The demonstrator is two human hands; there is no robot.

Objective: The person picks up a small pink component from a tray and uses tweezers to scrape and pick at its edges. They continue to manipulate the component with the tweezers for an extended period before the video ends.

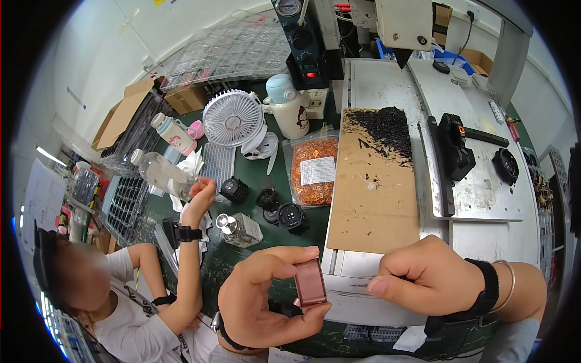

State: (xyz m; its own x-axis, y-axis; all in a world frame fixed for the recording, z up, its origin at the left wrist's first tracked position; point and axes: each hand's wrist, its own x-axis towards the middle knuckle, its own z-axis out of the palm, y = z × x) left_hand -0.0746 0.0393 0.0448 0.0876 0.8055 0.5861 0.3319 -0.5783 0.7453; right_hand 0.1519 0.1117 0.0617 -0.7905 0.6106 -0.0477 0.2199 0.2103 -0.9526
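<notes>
My left hand point(260, 296) is closed, pinching a small reddish-brown rectangular block point(310, 282) between thumb and fingers. To its right, my right hand point(426, 275) is curled around thin tweezers point(359, 285); only their pointed tip shows, aimed left toward the block but apart from it. Beyond my hands lies a brown cardboard sheet point(375, 221) with a heap of small black strips point(387, 130) at its far end. A clear bag of small orange-copper pieces point(313, 169) lies against the sheet's left side. Nearer stands a glass bottle with a metal cap point(239, 230).
Black round parts point(293, 218) sit on the green table. A white fan point(235, 119), a lidded jug point(289, 109) and a plastic bottle point(162, 172) stand farther left. On the right, a metal machine bed carries a black fixture point(457, 148). A co-worker's arm point(190, 260) reaches in from the left.
</notes>
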